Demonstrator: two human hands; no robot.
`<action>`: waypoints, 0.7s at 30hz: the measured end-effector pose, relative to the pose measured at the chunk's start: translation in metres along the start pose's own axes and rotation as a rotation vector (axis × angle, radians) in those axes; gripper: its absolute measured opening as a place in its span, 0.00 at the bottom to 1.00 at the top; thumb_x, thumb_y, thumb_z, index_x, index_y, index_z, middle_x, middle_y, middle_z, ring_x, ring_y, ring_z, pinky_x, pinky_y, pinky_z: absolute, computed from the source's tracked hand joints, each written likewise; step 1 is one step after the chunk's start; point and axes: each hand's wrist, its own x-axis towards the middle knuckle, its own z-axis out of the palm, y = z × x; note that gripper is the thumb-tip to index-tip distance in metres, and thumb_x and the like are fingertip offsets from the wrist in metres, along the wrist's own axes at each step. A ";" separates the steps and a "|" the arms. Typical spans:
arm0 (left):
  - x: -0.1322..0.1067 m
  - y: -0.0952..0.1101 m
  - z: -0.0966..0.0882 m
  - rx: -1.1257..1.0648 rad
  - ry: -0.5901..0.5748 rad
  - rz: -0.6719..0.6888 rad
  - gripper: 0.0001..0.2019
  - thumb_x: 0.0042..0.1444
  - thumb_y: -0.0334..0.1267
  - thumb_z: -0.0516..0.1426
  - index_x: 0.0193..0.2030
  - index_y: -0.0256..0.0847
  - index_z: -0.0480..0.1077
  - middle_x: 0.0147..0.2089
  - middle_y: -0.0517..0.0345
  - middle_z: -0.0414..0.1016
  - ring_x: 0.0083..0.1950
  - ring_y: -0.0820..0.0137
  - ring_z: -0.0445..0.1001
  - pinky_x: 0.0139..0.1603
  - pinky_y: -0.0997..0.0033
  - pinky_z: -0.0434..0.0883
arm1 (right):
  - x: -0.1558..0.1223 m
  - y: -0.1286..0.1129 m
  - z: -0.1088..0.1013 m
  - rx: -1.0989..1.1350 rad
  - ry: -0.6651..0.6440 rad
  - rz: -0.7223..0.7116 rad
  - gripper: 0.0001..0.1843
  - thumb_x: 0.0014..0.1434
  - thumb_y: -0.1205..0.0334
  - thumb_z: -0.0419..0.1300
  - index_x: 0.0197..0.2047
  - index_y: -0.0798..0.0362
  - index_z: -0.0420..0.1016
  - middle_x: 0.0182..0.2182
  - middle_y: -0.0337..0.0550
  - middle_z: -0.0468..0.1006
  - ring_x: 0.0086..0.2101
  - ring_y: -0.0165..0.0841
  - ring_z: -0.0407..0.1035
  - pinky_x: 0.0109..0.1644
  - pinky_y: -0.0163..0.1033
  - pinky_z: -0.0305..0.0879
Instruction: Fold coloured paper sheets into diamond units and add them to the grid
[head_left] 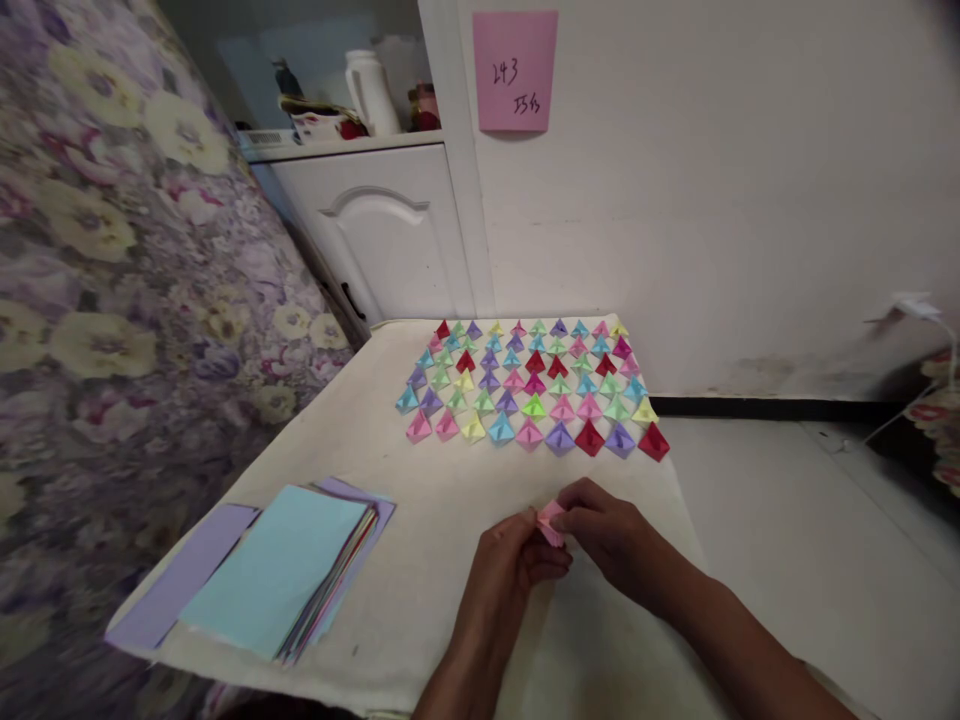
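Folding, head view: pink paper [551,522] pinched between both hands, just above table [420,500].
Left hand [510,562]: fingertips closed on paper.
Right hand [611,532]: likewise pinching.
Care: edges probably best aligned before creasing.
Nearby: rows of folded pieces [529,390]; paper stack [277,565].

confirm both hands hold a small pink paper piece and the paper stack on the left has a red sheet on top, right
Not quite. The head view shows the top sheet of the paper stack is light blue, not red. The rest holds: the left hand and right hand both hold the pink paper piece.
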 end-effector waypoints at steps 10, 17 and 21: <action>0.004 -0.002 -0.002 0.102 0.112 0.026 0.12 0.49 0.42 0.60 0.29 0.31 0.73 0.24 0.53 0.74 0.26 0.73 0.72 0.29 0.74 0.70 | 0.004 -0.012 0.004 0.298 0.148 0.183 0.09 0.55 0.72 0.53 0.35 0.51 0.72 0.34 0.40 0.71 0.34 0.29 0.67 0.37 0.33 0.64; 0.005 0.000 -0.001 0.150 0.115 0.034 0.13 0.47 0.42 0.61 0.32 0.30 0.74 0.25 0.52 0.75 0.25 0.73 0.72 0.29 0.75 0.70 | 0.007 -0.014 0.009 0.495 0.186 0.497 0.05 0.50 0.70 0.58 0.32 0.53 0.68 0.27 0.36 0.72 0.29 0.29 0.65 0.31 0.32 0.61; 0.005 0.001 -0.002 0.169 0.114 0.036 0.13 0.47 0.42 0.61 0.31 0.30 0.74 0.25 0.51 0.76 0.25 0.72 0.72 0.30 0.74 0.71 | 0.007 -0.011 0.007 0.636 0.199 0.526 0.06 0.49 0.68 0.59 0.32 0.53 0.68 0.27 0.36 0.71 0.28 0.28 0.65 0.30 0.32 0.62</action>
